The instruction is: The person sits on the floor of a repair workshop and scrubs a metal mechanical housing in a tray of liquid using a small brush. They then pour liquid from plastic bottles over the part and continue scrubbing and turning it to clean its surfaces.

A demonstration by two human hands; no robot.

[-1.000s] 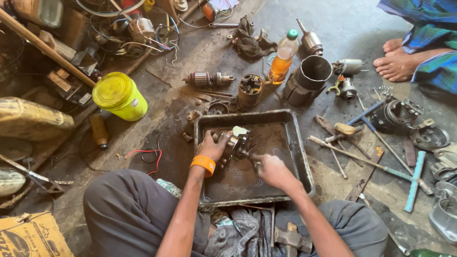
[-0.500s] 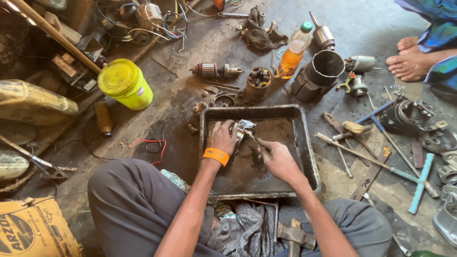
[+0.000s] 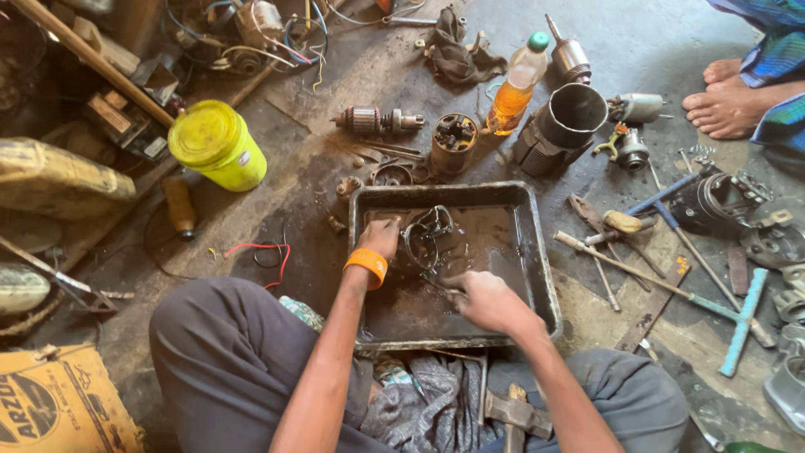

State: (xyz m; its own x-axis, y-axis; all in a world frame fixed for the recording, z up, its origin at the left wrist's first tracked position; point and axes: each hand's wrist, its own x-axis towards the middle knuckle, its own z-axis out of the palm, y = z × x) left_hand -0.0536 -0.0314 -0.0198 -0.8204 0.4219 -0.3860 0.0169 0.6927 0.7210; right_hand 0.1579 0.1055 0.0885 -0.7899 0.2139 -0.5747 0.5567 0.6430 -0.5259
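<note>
Squatting over a grimy metal tray (image 3: 537,252) on a workshop floor, a person grips a dark ring-shaped metal part (image 3: 426,235) with the left hand (image 3: 381,239), an orange wristband (image 3: 366,263) on that wrist. The part lies in murky liquid near the tray's middle. The right hand (image 3: 485,300) is closed on a thin tool (image 3: 443,285) whose tip meets the part's lower edge. A yellow bucket (image 3: 216,144), a bottle of amber liquid (image 3: 517,84) and a hammer (image 3: 616,225) lie about. Another person's bare feet (image 3: 725,101) rest at upper right.
</note>
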